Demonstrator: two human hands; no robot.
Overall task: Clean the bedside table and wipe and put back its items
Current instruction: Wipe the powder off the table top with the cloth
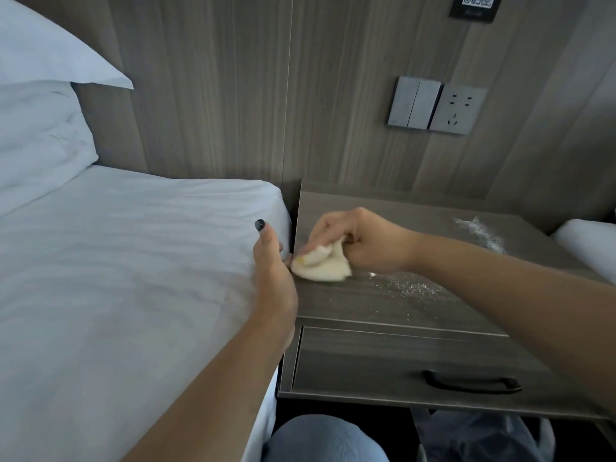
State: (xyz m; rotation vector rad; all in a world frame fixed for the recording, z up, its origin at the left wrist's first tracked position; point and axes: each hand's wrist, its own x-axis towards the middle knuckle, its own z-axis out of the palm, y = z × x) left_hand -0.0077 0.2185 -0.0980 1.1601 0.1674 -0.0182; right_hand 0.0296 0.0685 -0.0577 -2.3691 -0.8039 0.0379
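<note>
— At the counter's (416, 305) left edge: status?
— My right hand (360, 241) bunches the cloth (321, 265), soft, light, gripped mid-wad. My left hand (273, 261), fingers straight, rests against the bed (133, 261).

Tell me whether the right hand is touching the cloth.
Touching. The head view shows the right hand with fingers curled round the cloth, pressing it onto the bedside table near its left edge.
</note>
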